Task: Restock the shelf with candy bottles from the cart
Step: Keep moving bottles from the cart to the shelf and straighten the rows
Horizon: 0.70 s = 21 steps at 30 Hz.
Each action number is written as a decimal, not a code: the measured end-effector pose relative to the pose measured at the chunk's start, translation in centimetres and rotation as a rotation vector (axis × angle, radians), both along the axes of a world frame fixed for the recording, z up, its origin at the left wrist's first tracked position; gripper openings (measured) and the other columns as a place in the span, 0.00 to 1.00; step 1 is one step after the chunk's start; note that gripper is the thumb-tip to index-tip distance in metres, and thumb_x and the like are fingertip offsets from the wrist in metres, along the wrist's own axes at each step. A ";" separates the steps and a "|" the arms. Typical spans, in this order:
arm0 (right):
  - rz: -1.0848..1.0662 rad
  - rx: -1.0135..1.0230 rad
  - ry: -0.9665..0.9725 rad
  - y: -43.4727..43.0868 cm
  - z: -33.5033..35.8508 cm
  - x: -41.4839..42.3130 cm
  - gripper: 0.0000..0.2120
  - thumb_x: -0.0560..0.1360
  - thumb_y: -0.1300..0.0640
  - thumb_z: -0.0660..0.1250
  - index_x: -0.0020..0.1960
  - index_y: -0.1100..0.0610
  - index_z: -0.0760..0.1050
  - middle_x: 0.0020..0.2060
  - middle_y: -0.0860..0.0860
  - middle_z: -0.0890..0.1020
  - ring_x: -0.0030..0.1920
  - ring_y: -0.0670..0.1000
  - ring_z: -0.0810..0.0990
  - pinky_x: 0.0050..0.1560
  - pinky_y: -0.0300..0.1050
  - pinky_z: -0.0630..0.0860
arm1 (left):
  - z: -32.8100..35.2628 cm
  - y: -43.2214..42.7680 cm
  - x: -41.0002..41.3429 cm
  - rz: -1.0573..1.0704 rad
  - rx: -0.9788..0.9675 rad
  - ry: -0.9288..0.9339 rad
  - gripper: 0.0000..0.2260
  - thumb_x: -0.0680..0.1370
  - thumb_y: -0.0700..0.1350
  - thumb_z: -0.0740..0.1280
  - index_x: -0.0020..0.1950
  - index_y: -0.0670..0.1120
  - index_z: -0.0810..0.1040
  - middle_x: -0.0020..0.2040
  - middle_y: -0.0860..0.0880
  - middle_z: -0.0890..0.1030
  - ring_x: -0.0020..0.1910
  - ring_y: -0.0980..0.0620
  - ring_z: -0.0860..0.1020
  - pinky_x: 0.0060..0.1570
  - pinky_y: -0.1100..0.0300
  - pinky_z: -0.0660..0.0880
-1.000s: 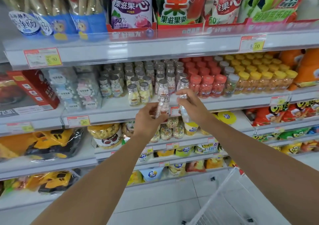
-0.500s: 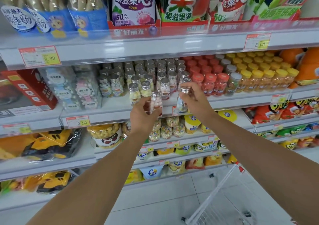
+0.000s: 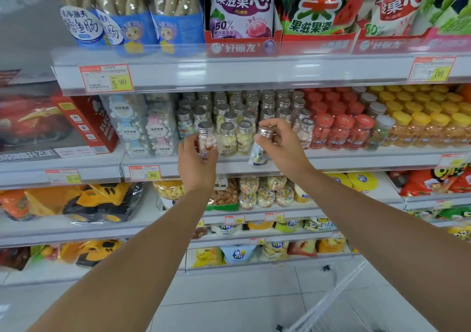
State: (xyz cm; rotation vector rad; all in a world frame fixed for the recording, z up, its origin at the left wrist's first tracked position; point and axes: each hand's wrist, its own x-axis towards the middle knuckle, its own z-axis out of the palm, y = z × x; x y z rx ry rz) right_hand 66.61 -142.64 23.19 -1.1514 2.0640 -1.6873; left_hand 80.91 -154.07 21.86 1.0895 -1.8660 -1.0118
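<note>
The left hand (image 3: 196, 163) grips a pink-and-white candy bottle (image 3: 207, 141) around its lower half. The bottle is upright at the left end of the front row of silver-capped bottles (image 3: 242, 117) on the middle shelf (image 3: 356, 162); whether its base rests there is hidden by the fingers. The right hand (image 3: 281, 150) pinches a second bottle (image 3: 259, 156) near its silver cap. This one tilts, with its base at the shelf's front lip, just right of the front row. Half a second ago both bottles hung lower, in front of the shelf edge (the left one clearly below the row's caps). Now the left bottle's cap sits level with its neighbours. Red-capped bottles (image 3: 339, 130) and yellow-capped bottles (image 3: 420, 120) fill the shelf further right. The cart (image 3: 339, 303) shows in the near right corner.
</note>
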 end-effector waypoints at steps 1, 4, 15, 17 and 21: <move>0.005 -0.006 0.001 -0.3 -0.1 0.1 0.11 0.77 0.58 0.68 0.59 0.54 0.72 0.50 0.57 0.77 0.46 0.49 0.75 0.45 0.33 0.74 | 0.1 -0.3 -0.1 0.003 -0.006 -0.015 0.21 0.77 0.43 0.69 0.69 0.44 0.69 0.63 0.46 0.74 0.44 0.56 0.73 0.47 0.62 0.68; 0.000 -0.028 0.015 -0.9 -0.2 0.5 0.11 0.77 0.59 0.69 0.58 0.54 0.73 0.51 0.60 0.77 0.44 0.49 0.75 0.44 0.34 0.75 | 0.0 -1.3 -0.7 -0.006 -0.014 -0.059 0.22 0.77 0.43 0.69 0.70 0.44 0.69 0.64 0.46 0.74 0.57 0.49 0.74 0.53 0.57 0.71; -0.042 -0.043 -0.024 -1.4 -0.4 -0.3 0.12 0.76 0.59 0.69 0.58 0.57 0.73 0.44 0.50 0.76 0.36 0.37 0.73 0.39 0.32 0.74 | 0.1 -3.0 -2.5 -0.039 -0.049 -0.137 0.24 0.76 0.45 0.71 0.70 0.44 0.71 0.65 0.46 0.77 0.64 0.47 0.74 0.61 0.54 0.71; -0.045 -0.054 -0.021 -1.4 -0.4 -0.3 0.11 0.76 0.59 0.70 0.57 0.55 0.73 0.46 0.55 0.77 0.41 0.43 0.76 0.40 0.37 0.77 | -0.1 -3.1 -2.6 -0.043 -0.051 -0.158 0.23 0.76 0.43 0.72 0.69 0.43 0.71 0.63 0.45 0.78 0.62 0.46 0.75 0.59 0.54 0.71; -0.049 -0.046 -0.012 -1.1 -0.5 -0.6 0.12 0.76 0.57 0.71 0.57 0.55 0.73 0.48 0.60 0.77 0.45 0.55 0.77 0.42 0.51 0.81 | -0.3 -3.0 -2.6 -0.067 -0.077 -0.238 0.24 0.77 0.42 0.70 0.72 0.41 0.68 0.66 0.43 0.76 0.63 0.44 0.75 0.60 0.53 0.71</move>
